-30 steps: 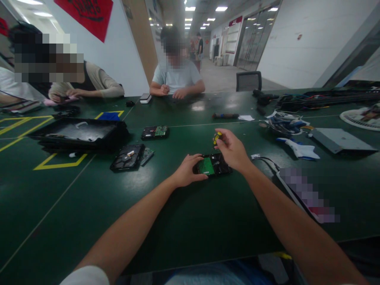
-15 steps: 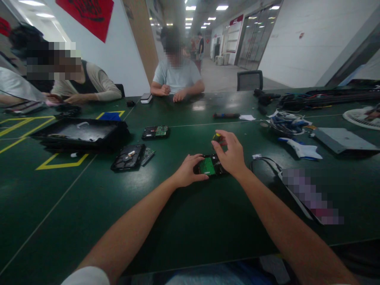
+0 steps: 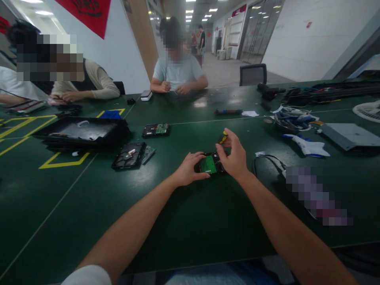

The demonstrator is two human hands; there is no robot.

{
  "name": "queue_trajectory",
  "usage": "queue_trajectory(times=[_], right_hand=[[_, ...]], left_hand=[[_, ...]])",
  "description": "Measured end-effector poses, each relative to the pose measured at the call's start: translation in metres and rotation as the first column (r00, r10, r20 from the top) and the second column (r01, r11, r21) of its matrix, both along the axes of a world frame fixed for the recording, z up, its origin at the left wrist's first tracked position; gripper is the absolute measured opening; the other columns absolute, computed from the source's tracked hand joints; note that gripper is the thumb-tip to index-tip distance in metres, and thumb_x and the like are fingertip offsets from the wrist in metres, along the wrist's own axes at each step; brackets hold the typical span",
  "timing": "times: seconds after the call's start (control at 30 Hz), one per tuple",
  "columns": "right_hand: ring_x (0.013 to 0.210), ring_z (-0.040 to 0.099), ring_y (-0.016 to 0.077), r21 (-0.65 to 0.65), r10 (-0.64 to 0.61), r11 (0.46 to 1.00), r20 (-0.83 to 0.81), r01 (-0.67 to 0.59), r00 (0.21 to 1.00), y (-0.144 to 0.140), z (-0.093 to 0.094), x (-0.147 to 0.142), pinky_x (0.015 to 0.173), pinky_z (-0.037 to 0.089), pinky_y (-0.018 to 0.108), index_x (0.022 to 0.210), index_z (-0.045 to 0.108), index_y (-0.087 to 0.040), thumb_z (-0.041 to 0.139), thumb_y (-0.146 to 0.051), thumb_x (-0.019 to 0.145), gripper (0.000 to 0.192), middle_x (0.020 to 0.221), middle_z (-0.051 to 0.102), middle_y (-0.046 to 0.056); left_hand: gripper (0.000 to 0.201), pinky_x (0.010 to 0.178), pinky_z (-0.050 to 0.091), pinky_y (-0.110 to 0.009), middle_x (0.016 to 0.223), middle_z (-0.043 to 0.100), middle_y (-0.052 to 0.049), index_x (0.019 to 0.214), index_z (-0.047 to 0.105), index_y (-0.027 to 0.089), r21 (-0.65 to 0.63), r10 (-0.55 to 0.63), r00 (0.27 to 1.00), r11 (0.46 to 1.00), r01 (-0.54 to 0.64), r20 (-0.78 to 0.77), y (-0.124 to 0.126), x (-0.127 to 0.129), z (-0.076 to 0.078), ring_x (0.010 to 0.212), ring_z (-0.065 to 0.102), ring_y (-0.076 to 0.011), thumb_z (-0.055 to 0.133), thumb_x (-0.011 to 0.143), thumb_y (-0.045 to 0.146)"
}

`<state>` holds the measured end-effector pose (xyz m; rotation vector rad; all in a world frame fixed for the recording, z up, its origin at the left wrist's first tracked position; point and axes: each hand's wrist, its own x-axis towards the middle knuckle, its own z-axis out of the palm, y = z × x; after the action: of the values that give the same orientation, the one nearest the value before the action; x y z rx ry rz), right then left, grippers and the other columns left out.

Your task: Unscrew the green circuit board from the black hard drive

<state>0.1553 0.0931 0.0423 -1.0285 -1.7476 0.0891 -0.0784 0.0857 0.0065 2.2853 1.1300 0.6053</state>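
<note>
A hard drive [image 3: 209, 164] lies on the green table with its green circuit board facing up. My left hand [image 3: 191, 169] grips its left end, thumb along the near edge and fingers along the far edge. Over the drive's right end, my right hand [image 3: 233, 154] is closed on a screwdriver [image 3: 223, 137] with a yellow and black handle. The shaft and tip of the screwdriver are hidden behind my fingers, so I cannot tell whether it touches the drive.
To the left lie an opened drive [image 3: 128, 155], a loose circuit board [image 3: 148, 154] and another hard drive [image 3: 156, 130]. Black trays [image 3: 83, 130] stand farther left. On the right are a cable [image 3: 268, 156], a glove [image 3: 308, 145] and a metal box [image 3: 352, 134]. A person [image 3: 178, 73] sits opposite.
The screwdriver handle has tilted a little to the right in my right hand, and the fingers have shifted. My left hand stays on the hard drive. The view has shifted slightly.
</note>
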Motion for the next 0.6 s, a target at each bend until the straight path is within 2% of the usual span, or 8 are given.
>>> queue_trajectory(times=[0.1, 0.27, 0.4, 0.6], right_hand=[[0.113, 0.07, 0.0267, -0.048, 0.046, 0.998, -0.049, -0.048, 0.998, -0.0022, -0.0036, 0.0002, 0.097, 0.062, 0.048, 0.158, 0.03, -0.031, 0.057, -0.033, 0.1, 0.065, 0.149, 0.055, 0.012], [0.112, 0.068, 0.0301, -0.063, 0.018, 0.998, -0.016, -0.019, 1.0, -0.004, -0.0052, 0.001, 0.095, 0.063, 0.055, 0.158, 0.032, -0.035, 0.059, -0.035, 0.098, 0.066, 0.147, 0.055, 0.011], [0.11, 0.068, 0.03, -0.058, 0.02, 0.998, 0.0, -0.02, 1.0, -0.0039, -0.0068, 0.0006, 0.092, 0.064, 0.056, 0.159, 0.029, -0.036, 0.059, -0.034, 0.097, 0.069, 0.146, 0.055, 0.012], [0.123, 0.066, 0.0312, -0.058, 0.037, 0.998, -0.005, -0.037, 0.999, -0.0034, -0.0097, -0.0003, 0.1, 0.061, 0.055, 0.162, 0.024, -0.034, 0.055, -0.034, 0.1, 0.069, 0.154, 0.052, 0.012]], left_hand=[[0.085, 0.13, 0.014, -0.062, 0.161, 0.045, -0.013, 0.146, 0.051, 0.024, -0.003, 0.001, 1.0, 1.0, -0.001, 0.001, -0.0003, 0.0006, 0.001, 0.15, 0.04, -0.0359, 0.077, 0.077, 0.066], [0.082, 0.129, 0.015, -0.063, 0.161, 0.044, -0.013, 0.146, 0.051, 0.026, -0.005, -0.007, 1.0, 1.0, 0.007, 0.006, -0.0019, 0.0006, 0.0039, 0.15, 0.04, -0.0367, 0.077, 0.078, 0.063], [0.083, 0.128, 0.016, -0.063, 0.16, 0.045, -0.013, 0.147, 0.051, 0.025, 0.001, 0.0, 1.0, 1.0, 0.0, 0.01, -0.0012, 0.0004, 0.0024, 0.15, 0.04, -0.037, 0.077, 0.078, 0.063], [0.084, 0.129, 0.014, -0.063, 0.16, 0.046, -0.013, 0.146, 0.052, 0.024, 0.013, -0.004, 1.0, 1.0, 0.004, 0.015, 0.0, 0.001, -0.0006, 0.149, 0.041, -0.0366, 0.077, 0.077, 0.066]])
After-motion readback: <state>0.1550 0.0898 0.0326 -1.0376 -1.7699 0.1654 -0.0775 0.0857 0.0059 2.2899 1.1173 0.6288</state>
